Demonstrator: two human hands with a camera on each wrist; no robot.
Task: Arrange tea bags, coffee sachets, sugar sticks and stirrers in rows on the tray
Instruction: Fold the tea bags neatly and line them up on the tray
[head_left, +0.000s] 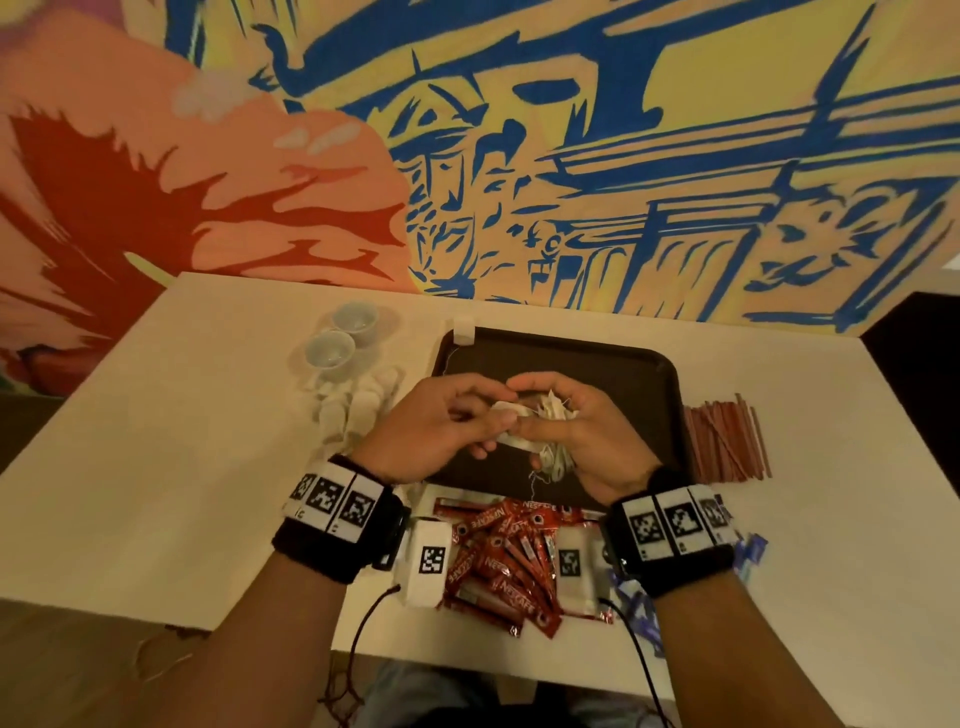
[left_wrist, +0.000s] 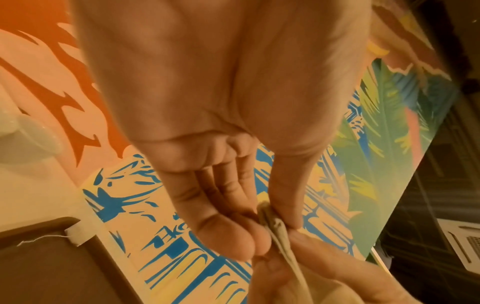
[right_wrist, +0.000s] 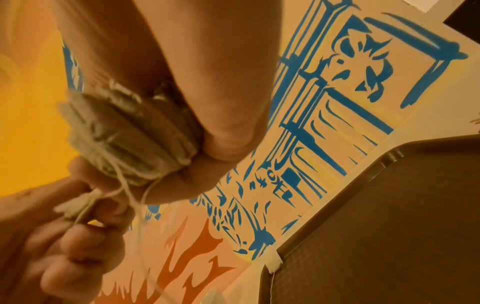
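Nearest the table edge: a messy heap of red coffee sachets (head_left: 511, 561), blue packets (head_left: 748, 553) just to the right of them. Above the dark brown tray (head_left: 660, 395), right hand (head_left: 582, 441) curled tight round a bunch of tea bags (head_left: 553, 431), strings dangling. Left hand (head_left: 436, 426) pinching a single tea bag (left_wrist: 279, 232) between thumb and fingertips, touching that bunch. Red stirrers (head_left: 724, 441) stacked beside the tray's right rim, loose white tea bags (head_left: 353, 405) left of it. Further back, one tag (head_left: 464, 331) hanging over the tray's far corner, two small cups (head_left: 340, 338) near the mural wall (head_left: 571, 156).
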